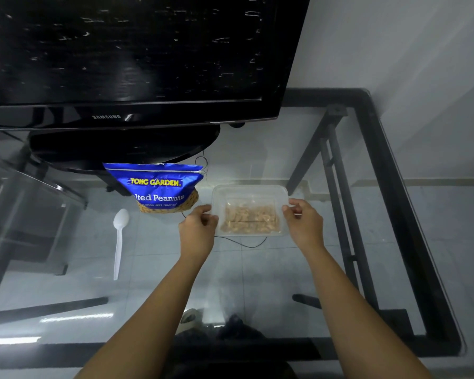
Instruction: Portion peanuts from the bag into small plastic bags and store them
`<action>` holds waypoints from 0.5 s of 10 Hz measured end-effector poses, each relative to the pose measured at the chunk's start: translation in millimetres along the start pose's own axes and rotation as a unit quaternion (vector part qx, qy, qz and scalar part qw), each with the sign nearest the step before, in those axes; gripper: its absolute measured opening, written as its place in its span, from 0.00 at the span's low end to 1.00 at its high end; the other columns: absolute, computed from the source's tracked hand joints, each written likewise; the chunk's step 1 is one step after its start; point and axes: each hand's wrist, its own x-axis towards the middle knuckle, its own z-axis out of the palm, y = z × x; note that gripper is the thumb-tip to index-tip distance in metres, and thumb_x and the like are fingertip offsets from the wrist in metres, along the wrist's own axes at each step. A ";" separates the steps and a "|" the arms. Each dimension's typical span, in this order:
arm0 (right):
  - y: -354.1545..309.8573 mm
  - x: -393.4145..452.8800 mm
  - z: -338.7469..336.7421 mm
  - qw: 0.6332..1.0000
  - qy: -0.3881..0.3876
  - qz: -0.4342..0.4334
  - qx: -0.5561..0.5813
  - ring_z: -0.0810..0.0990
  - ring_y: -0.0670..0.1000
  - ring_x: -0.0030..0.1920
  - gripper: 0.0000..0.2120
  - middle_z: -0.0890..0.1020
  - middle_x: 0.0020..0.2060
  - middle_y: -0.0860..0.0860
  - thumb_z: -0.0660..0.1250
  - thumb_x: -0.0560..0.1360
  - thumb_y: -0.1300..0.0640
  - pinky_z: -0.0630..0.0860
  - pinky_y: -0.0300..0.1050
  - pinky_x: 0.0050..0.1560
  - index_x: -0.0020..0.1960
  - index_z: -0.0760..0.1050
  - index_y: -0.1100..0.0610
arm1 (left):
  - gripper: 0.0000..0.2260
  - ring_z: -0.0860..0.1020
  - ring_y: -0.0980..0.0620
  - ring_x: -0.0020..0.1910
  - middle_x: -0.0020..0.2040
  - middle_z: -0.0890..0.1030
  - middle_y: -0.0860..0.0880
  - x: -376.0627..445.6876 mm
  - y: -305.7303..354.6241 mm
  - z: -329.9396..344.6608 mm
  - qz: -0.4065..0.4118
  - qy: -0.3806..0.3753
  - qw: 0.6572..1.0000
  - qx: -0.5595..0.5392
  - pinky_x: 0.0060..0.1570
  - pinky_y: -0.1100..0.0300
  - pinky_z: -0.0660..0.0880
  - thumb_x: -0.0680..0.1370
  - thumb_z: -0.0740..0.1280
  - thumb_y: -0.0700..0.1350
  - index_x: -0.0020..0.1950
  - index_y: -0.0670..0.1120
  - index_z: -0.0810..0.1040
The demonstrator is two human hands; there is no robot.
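Both my hands, left hand (200, 218) and right hand (301, 214), pinch opposite ends of the clear container (249, 210); its packed peanuts (248, 218) look blurred, lid indiscernible.

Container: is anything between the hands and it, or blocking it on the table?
Nothing visible. The left hand and right hand already grip the container at its two ends. The peanut bag and spoon lie off to its left.

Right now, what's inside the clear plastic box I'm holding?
Inside the clear box lies a small plastic bag of peanuts. The left hand and right hand grip its two ends. Whether more bags lie beneath it cannot be seen.
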 end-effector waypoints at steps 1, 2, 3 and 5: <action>-0.1 2.2 -1.6 1.000 -0.003 0.003 -0.004 0.75 0.48 0.45 0.14 0.81 0.51 0.56 0.64 0.77 0.56 0.73 0.42 0.50 0.60 0.75 0.60 | 0.14 0.75 0.53 0.41 0.42 0.79 0.47 0.9 2.3 -0.2 -0.004 -0.007 1.000 -0.003 0.46 0.63 0.69 0.76 0.66 0.40 0.62 0.40 0.75; 0.7 1.8 -0.3 1.000 0.003 -0.002 -0.007 0.75 0.49 0.45 0.14 0.81 0.52 0.57 0.64 0.77 0.56 0.72 0.41 0.50 0.60 0.75 0.60 | 0.14 0.75 0.52 0.41 0.41 0.78 0.48 2.8 2.4 -0.8 -0.018 -0.007 1.000 -0.016 0.45 0.63 0.70 0.76 0.66 0.40 0.61 0.39 0.75; -0.3 1.9 -0.2 1.000 -0.003 -0.006 -0.013 0.76 0.50 0.47 0.14 0.81 0.52 0.57 0.63 0.77 0.55 0.72 0.41 0.51 0.61 0.74 0.60 | 0.15 0.75 0.53 0.41 0.40 0.78 0.47 1.7 2.8 -2.6 -0.020 -0.015 1.000 -0.015 0.45 0.63 0.69 0.76 0.65 0.40 0.62 0.39 0.75; -4.6 -10.8 -3.6 0.999 0.031 -0.030 -0.008 0.74 0.55 0.61 0.19 0.76 0.61 0.57 0.61 0.78 0.52 0.69 0.44 0.61 0.65 0.71 0.59 | 0.18 0.78 0.46 0.53 0.56 0.80 0.41 -5.5 3.0 -14.8 -0.006 -0.016 1.000 -0.020 0.50 0.61 0.70 0.79 0.61 0.47 0.65 0.38 0.72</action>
